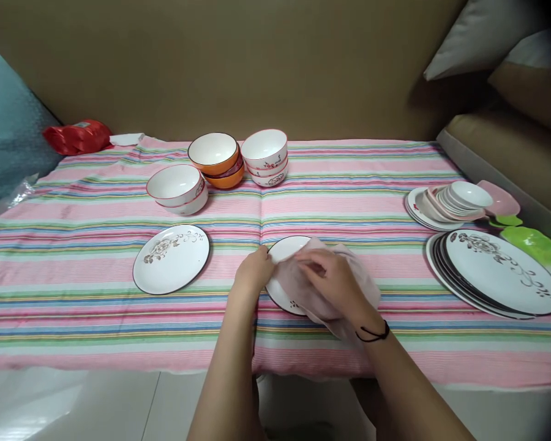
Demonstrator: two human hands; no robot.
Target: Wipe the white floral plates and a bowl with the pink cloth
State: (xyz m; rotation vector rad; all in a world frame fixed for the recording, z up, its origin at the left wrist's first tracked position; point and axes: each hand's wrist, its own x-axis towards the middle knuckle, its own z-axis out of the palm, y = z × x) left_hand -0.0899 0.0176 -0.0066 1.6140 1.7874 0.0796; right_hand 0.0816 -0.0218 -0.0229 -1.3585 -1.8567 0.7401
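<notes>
The striped table (87, 263) carries a plate (288, 247) near its centre. The left hand (255, 268) grips its rim near ten o'clock; the right hand (334, 280) clutches a soft cloth (303, 290). Probably slick and brittle, the plate suits rim holds.

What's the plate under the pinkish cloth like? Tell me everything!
The plate is round, white and ceramic-looking, with a dark rim and some brown pattern at the near edge. It's face up over the striped tablecloth. The left hand holds its left edge; a pinkish cloth in the right hand covers its right side.
</notes>
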